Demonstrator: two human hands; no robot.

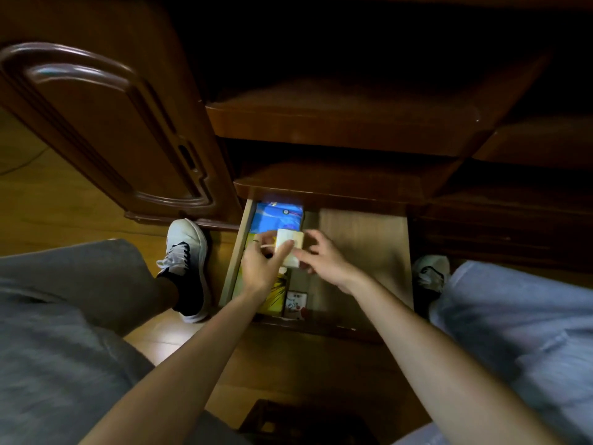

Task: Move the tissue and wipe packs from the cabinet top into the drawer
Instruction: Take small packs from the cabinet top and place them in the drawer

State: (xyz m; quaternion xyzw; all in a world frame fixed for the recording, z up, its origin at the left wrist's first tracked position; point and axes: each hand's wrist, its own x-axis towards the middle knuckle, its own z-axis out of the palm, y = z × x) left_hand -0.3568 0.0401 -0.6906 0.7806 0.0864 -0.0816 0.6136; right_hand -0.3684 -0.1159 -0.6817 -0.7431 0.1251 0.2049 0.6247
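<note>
The drawer [362,239] is pulled out of a dark brown wooden cabinet [337,123] with a glossy surface. Its inside is pale, matte wood with a fine grain, and its walls are thin, light boards. Both hands are over the left half of the drawer and hold together a small pale pack [288,247]. The pack is cream-white, roughly rectangular with soft corners, and it looks like smooth plastic wrap; any print on it is too blurred to read. The left hand [261,264] grips it from the left side with curled fingers and thumb. The right hand [324,256] pinches its right edge with thumb and forefinger, while the other fingers are spread loosely above.

Under the hands, more packs already lie in the drawer along the left wall. A blue pack [277,216] with shiny wrap is at the back, partly under the cabinet edge. A yellow pack [276,295] lies nearer to the front, and just beside it, to the right, is a small white pack [296,304] with a red drawing. The right half of the drawer shows bare wood.

A curved cabinet door [106,123] with raised moulding stands open on the left. A white and black shoe [186,268] rests on the polished wooden floor [48,200].
</note>
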